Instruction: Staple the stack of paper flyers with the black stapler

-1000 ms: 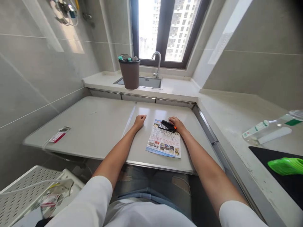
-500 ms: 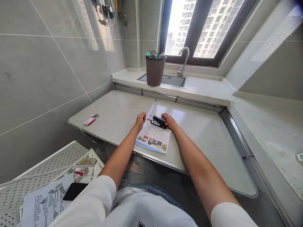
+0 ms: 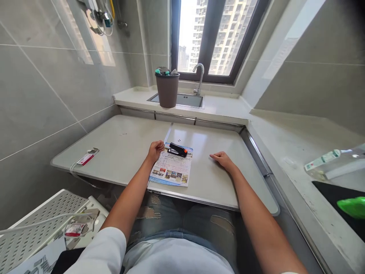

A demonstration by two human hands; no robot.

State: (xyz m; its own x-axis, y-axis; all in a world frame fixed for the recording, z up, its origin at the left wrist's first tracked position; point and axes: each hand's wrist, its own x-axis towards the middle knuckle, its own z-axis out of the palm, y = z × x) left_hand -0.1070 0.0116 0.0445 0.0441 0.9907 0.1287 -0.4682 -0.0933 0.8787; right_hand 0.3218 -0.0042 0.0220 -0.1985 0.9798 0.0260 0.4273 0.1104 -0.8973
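A printed leaflet (image 3: 172,170) lies on the pale table (image 3: 122,148) in front of me. A black stapler with an orange tip (image 3: 178,149) rests on the leaflet's far edge. My left hand (image 3: 155,149) is curled with its fingers closed at the leaflet's upper left corner, touching the paper's edge. My right hand (image 3: 221,158) rests on the bare tabletop to the right of the leaflet, fingers loosely bent, holding nothing. It is well apart from the stapler.
A brown bin (image 3: 167,89) stands by a sink (image 3: 188,100) with a tap under the window. A red-and-white tag with a cable (image 3: 84,158) lies at the table's left. A bottle (image 3: 327,160) and a green object (image 3: 352,206) sit on the right counter. A perforated white shelf (image 3: 37,220) is lower left.
My right hand has let go of the stapler and moved right onto the bare table. The stapler stays on the leaflet. My left hand stays at the leaflet's corner.
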